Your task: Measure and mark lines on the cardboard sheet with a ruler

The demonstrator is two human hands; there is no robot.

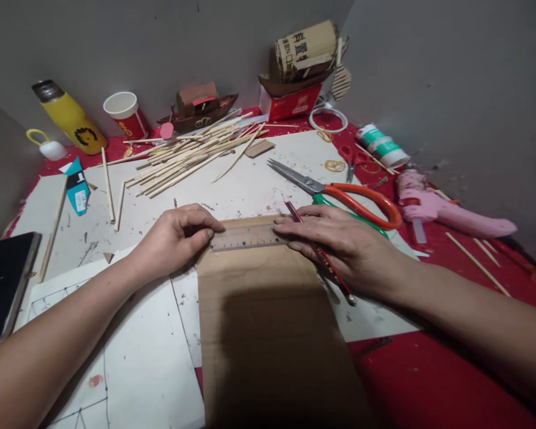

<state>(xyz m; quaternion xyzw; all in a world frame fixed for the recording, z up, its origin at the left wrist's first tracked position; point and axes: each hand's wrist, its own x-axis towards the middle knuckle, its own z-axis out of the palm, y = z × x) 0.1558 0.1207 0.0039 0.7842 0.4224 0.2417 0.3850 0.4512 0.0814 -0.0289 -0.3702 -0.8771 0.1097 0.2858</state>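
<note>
A clear ruler (245, 239) lies across the far end of a brown board (268, 298), which looks like thin wood or cardboard. My left hand (174, 241) is closed, thumb and forefinger pinching the ruler's left end. At the other end, my right hand (343, 244) rests its fingertips on the ruler. A red and black pencil (322, 259) is tucked between the right hand's fingers, its tip pointing away from me. Just beyond that hand lie large scissors (361, 202) with orange and green handles. A shadow covers the board's near part.
Thin wooden sticks (192, 155) are piled behind the hands. A pink glue gun (455, 211) lies at right, a phone (9, 280) and drawn paper (147, 357) at left. A yellow bottle (74, 119), paper cup (125, 113) and model boats (201, 107) line the back wall.
</note>
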